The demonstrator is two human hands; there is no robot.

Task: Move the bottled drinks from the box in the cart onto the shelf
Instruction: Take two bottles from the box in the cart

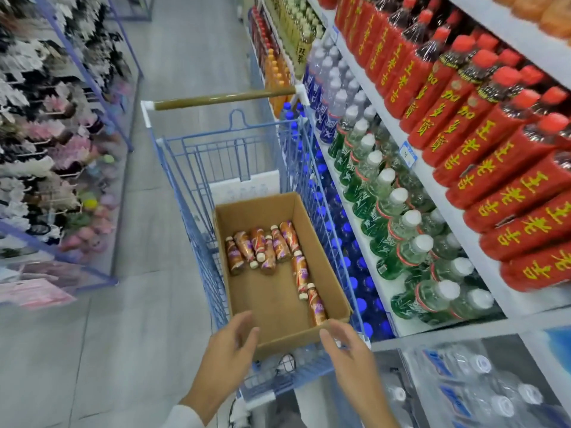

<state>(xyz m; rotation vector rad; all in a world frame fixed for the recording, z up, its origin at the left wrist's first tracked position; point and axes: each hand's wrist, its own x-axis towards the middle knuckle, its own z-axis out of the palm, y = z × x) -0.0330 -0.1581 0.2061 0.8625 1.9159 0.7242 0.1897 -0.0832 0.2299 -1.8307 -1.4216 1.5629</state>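
Hanging at nine o'clock, a rack of small packaged goods (46, 149) lines the aisle's left side. The blue wire cart (191, 193) stands mid-frame, its brown handle (222, 98) toward twelve o'clock. Inside it sits an open cardboard box (272, 304). The bottled drinks (262, 248) lie on their sides on its floor, a cluster toward the eleven o'clock corner and two more along the three o'clock wall. At six o'clock the left hand (228, 350) hovers by the box's near left corner, fingers loosely spread and empty. The right hand (349, 353) is likewise relaxed and empty by the near right corner. Whether either touches the cardboard I cannot tell. At three o'clock the shelf (417, 169) carries green bottles (398, 217) below red-labelled bottles (482, 193).
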